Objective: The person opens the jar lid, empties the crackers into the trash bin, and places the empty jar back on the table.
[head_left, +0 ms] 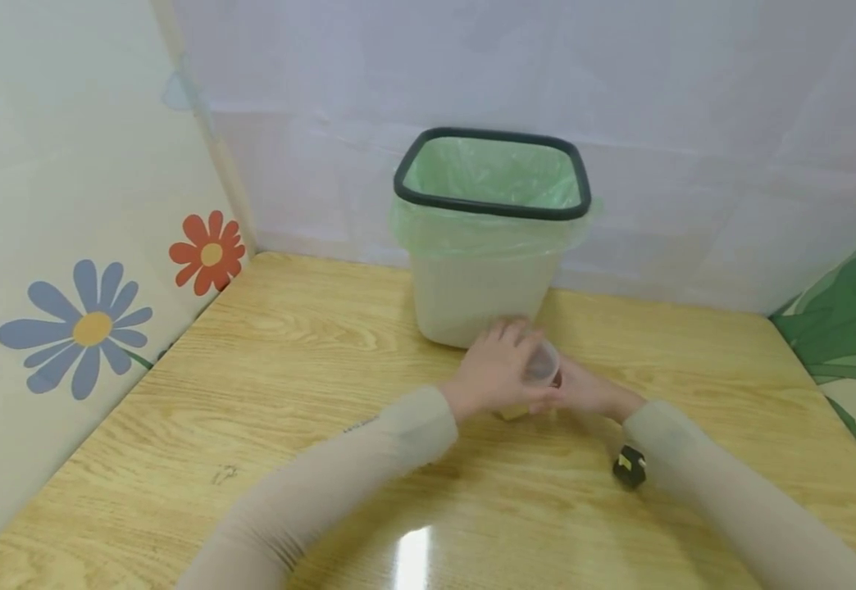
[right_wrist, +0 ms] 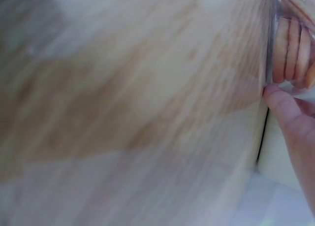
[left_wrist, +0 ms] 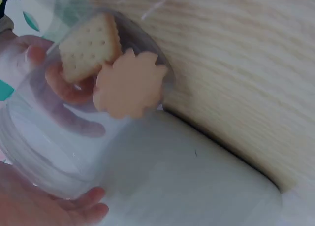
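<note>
Cookies [left_wrist: 130, 85] lie inside a clear container [head_left: 544, 363] that I hold between both hands over the worktop [head_left: 288, 369]. My left hand [head_left: 493, 369] curves its fingers round the rimmed end; my right hand [head_left: 583, 389] grips the side, one finger showing through. Just beyond my hands stands a lined bin [head_left: 483, 295]; a small black object [head_left: 630, 467] lies nearer me, beside my right sleeve [head_left: 682, 455].

Jar [left_wrist: 74, 147]: smooth clr plas.; tbl [head_left: 310, 344]: glossy wood-grain; bin liner [head_left: 494, 233]: shiny plas.
</note>
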Tool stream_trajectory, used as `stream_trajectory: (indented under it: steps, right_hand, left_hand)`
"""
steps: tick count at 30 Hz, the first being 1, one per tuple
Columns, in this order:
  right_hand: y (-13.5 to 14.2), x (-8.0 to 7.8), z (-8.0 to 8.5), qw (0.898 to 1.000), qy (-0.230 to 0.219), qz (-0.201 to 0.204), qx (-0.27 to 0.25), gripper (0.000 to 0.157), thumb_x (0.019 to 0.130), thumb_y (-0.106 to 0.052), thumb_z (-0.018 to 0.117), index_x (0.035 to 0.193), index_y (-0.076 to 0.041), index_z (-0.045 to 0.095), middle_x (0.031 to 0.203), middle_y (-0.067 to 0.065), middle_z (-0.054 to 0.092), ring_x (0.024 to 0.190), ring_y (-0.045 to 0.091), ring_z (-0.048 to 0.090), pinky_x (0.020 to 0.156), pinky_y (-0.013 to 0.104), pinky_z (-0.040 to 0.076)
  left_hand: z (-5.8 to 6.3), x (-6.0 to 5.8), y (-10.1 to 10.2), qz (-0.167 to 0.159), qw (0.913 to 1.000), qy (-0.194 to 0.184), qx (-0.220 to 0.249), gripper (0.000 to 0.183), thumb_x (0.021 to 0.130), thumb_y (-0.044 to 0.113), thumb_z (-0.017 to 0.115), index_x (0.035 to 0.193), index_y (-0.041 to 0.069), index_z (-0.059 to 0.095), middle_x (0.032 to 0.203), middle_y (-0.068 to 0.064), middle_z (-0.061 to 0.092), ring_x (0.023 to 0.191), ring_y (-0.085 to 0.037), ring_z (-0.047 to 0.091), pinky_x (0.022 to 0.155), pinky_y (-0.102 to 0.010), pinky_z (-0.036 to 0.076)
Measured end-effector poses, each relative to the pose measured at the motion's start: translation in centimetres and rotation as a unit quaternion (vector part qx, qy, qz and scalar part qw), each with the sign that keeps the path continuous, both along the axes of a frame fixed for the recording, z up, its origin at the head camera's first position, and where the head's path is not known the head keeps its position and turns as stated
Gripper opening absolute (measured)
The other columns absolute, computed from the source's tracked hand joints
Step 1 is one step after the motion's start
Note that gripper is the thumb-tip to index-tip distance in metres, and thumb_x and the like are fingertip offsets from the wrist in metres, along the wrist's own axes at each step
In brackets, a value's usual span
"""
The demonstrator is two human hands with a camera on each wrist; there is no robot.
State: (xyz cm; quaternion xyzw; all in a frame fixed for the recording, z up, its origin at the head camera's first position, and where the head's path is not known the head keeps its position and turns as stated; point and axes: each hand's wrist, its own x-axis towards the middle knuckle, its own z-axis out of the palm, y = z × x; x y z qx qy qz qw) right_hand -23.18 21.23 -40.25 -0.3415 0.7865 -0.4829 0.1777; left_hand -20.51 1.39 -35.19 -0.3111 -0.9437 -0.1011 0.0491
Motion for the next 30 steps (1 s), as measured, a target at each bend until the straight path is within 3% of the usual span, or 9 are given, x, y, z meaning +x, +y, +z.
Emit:
stream_trajectory:
  steps: [5, 13, 22, 30]
  right_hand:
    - [0.1, -0.1, 0.0, 1.000, 0.002, -0.005, 0.001, 0.098, 0.085, -0.018, 0.082, 0.152, 0.012, 0.016, 0.144, 0.034, 0.043, 0.126, 0.047, 0.050, 0.103, 0.040, 0.047]
    - [-0.1, -0.3, -0.3, 0.999, -0.033, -0.003, -0.017, 0.094, 0.082, -0.008, 0.081, 0.150, 0.014, 0.019, 0.139, 0.034, 0.045, 0.121, 0.036, 0.054, 0.098, 0.025, 0.049]
    - [-0.1, -0.1, -0.3, 0.999, -0.042, -0.018, -0.020, 0.093, 0.081, -0.007, 0.082, 0.148, 0.015, 0.022, 0.138, 0.035, 0.045, 0.115, 0.025, 0.055, 0.095, 0.026, 0.050]
    - [-0.1, -0.1, -0.3, 1.000, -0.021, -0.016, -0.005, 0.085, 0.079, -0.007, 0.082, 0.144, 0.015, 0.031, 0.135, 0.033, 0.050, 0.116, 0.028, 0.055, 0.095, 0.026, 0.049]
  left_hand:
    - [0.5, -0.8, -0.8, -0.035, 0.9991, -0.003, -0.023, 0.088, 0.090, 0.065, 0.062, 0.156, 0.012, 0.037, 0.159, -0.013, 0.037, 0.147, -0.032, 0.034, 0.120, -0.044, 0.030]
    - [1.1, -2.6, -2.3, -0.110, 0.9920, -0.056, -0.025, 0.087, 0.089, 0.059, 0.068, 0.157, 0.015, 0.035, 0.161, -0.012, 0.034, 0.148, -0.029, 0.032, 0.123, -0.039, 0.025]
    - [0.9, -4.1, -2.9, -0.174, 0.9788, -0.108, 0.000, 0.089, 0.087, 0.053, 0.074, 0.158, 0.016, 0.033, 0.163, -0.012, 0.031, 0.150, -0.029, 0.030, 0.124, -0.040, 0.022]
    - [0.9, -5.0, -2.9, -0.266, 0.9609, -0.076, 0.008, 0.088, 0.082, 0.048, 0.080, 0.154, 0.015, 0.042, 0.160, -0.013, 0.035, 0.147, -0.030, 0.033, 0.123, -0.037, 0.022]
